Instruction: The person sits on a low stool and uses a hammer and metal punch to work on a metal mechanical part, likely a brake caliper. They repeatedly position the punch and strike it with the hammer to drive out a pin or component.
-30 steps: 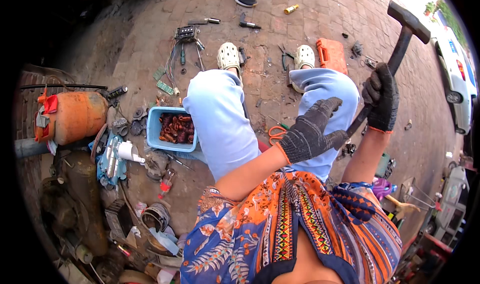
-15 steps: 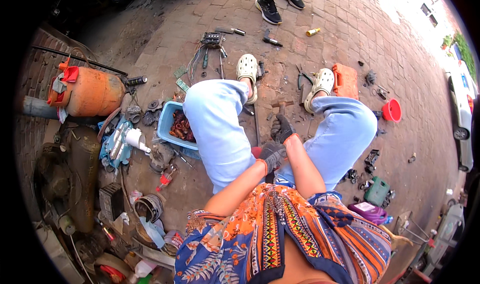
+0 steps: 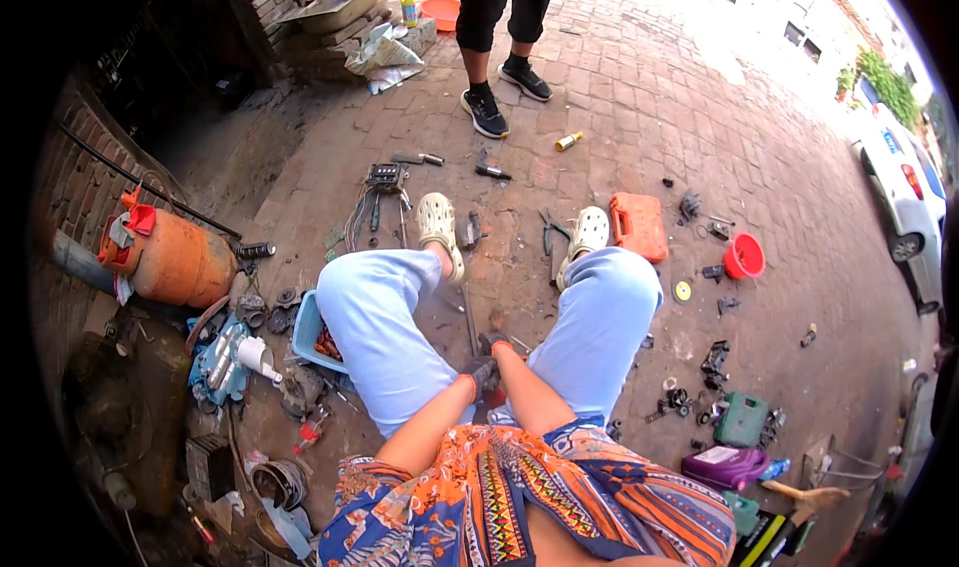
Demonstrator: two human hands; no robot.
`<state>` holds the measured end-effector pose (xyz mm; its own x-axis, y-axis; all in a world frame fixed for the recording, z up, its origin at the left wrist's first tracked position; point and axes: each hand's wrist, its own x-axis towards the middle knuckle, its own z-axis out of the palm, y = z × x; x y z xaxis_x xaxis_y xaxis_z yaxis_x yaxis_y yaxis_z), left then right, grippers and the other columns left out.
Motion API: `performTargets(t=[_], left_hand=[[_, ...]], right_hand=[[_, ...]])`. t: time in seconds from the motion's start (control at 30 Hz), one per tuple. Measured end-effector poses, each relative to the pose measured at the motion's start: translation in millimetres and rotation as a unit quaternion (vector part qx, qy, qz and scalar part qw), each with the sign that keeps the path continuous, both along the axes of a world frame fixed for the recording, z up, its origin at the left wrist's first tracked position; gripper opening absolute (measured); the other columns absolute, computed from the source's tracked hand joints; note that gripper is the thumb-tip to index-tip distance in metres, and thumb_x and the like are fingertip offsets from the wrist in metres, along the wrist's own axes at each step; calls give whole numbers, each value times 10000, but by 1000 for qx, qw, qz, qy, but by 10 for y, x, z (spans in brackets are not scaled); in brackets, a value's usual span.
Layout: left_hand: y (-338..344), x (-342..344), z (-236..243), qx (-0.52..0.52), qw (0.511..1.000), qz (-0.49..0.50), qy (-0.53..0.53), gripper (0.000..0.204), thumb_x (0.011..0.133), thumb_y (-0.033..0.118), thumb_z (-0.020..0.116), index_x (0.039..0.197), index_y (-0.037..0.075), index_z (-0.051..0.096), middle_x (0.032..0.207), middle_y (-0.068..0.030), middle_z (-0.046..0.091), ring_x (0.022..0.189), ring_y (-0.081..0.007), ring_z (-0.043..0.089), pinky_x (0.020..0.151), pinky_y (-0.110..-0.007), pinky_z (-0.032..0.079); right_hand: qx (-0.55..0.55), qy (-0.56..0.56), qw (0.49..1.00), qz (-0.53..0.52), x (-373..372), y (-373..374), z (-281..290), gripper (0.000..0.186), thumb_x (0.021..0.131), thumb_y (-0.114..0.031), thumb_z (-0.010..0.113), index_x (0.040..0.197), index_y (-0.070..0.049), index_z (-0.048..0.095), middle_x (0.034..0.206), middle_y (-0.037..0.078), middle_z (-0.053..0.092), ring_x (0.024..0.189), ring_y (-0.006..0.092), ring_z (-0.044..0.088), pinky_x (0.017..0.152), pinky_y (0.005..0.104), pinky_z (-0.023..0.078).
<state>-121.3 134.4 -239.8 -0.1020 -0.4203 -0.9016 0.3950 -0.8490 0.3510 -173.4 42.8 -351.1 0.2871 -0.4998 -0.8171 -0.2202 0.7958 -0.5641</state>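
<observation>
Left hand and right hand are close, between the legs; I cannot tell either grip; steadiness would help.

Blur obscures the grip of the right hand.

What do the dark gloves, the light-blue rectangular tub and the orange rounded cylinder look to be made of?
Dark gloves: probably matt fabric, from the dull, soft-looking surface; the weave is too small to confirm.
Light-blue rectangular tub: likely moulded plastic, going by its even colour and smooth rim.
Orange rounded cylinder: probably painted metal, with a dull, worn coat showing darker patches.
</observation>
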Motion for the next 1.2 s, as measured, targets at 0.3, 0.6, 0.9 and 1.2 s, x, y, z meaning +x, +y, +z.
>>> performTargets(t=[0.3, 0.6, 0.9, 1.2], left_hand=[[194, 255, -765, 3, 994, 78, 78, 129, 830, 105, 507, 712, 132, 552, 512, 7, 512, 348, -92, 442, 297, -215, 316], [83, -271, -521, -53, 995, 27, 75, 167, 836, 215, 487, 677, 167, 500, 500, 45, 450, 322, -100, 350, 289, -224, 232], [222, -218, -348, -237, 840, -422, -244, 202, 801, 212, 486, 846, 54, 604, 714, -162, 611, 602, -252, 578, 525, -373, 431], [59, -318, 15, -231, 859, -245, -387, 437, 786, 261, 502, 1116, -19, 436, 910, -272, 579, 877, -407, 560, 740, -469, 443]], right_hand=[[-26, -3, 991, 132, 336, -30, 68, 228, 777, -354, 597, 672, -165, 525, 539, 8, 488, 402, 146, 422, 369, 274, 329], [43, -23, 993, 104, -295, 115, -146, 251, 770, -381, 602, 655, -169, 532, 511, 3, 476, 396, 136, 424, 365, 268, 320], [240, -70, 966, -63, -308, 316, -230, 260, 790, -348, 573, 618, -163, 510, 478, 2, 453, 372, 130, 409, 357, 261, 308], [178, -175, 937, -246, -257, -205, 535, 192, 823, -241, 608, 706, -149, 487, 521, -56, 415, 401, 48, 371, 349, 178, 315]])
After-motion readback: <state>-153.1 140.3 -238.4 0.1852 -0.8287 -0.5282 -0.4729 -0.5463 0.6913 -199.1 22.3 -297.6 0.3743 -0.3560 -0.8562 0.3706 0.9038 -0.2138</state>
